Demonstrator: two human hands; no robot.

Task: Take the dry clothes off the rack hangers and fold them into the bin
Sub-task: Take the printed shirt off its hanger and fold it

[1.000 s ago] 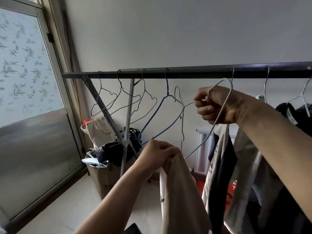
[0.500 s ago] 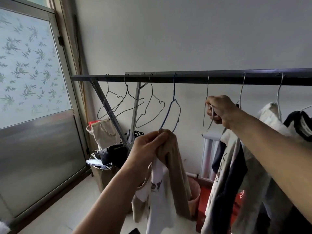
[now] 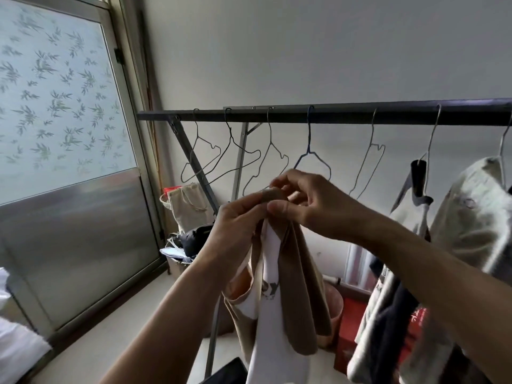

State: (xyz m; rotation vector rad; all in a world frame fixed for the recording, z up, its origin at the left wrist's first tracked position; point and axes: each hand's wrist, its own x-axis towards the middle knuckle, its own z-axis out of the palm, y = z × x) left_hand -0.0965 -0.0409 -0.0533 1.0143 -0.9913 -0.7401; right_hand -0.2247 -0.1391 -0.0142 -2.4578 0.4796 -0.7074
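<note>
A tan and white garment (image 3: 279, 286) hangs down from both my hands in the middle of the view. My left hand (image 3: 235, 228) grips its bunched top edge. My right hand (image 3: 307, 206) pinches the same edge from the right, thumb and fingers curled on the cloth. Behind them runs the dark rack bar (image 3: 332, 114) with several bare wire hangers (image 3: 368, 167). At the right, a pale green shirt (image 3: 471, 214) and a white and dark shirt (image 3: 407, 217) still hang on hangers. No bin shows clearly.
A frosted sliding door (image 3: 63, 162) fills the left side. Under the rack's left end stand a cardboard box (image 3: 177, 266) with a dark bag and a canvas tote (image 3: 188, 206). A pink bucket (image 3: 336, 303) and red box (image 3: 352, 322) sit on the floor behind the garment.
My right hand let go of the empty wire hanger, now left on the bar, and came down to the garment's top beside my left hand. The view shifted left and down.
</note>
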